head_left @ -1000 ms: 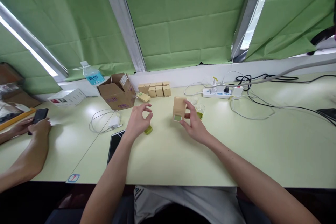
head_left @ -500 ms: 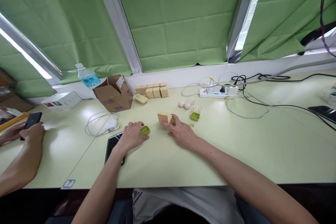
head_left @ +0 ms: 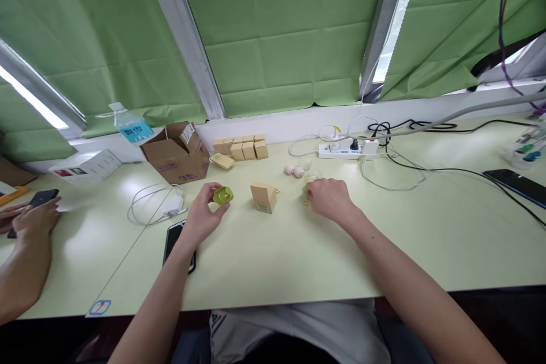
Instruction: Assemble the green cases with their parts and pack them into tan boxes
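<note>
My left hand (head_left: 203,210) grips a small olive-green tray (head_left: 223,195) between thumb and fingers, a little above the table. A small tan cardboard box (head_left: 263,198) stands between my hands, touched by neither. My right hand (head_left: 330,198) is closed at the spot of a second green tray, which its fingers mostly hide; what they pinch cannot be made out. Two pink balls (head_left: 294,170) lie just beyond, beside clear plastic pieces (head_left: 314,173).
An open brown carton (head_left: 177,154), several small tan boxes (head_left: 243,149) and a power strip (head_left: 341,151) with cables line the back. A black phone (head_left: 179,245) lies under my left forearm. At far left, a person's hands (head_left: 36,217) hold a phone.
My right hand has let go of the tan box and moved right to the second green tray. My left hand has lifted and tilted its green tray. The view has shifted slightly.
</note>
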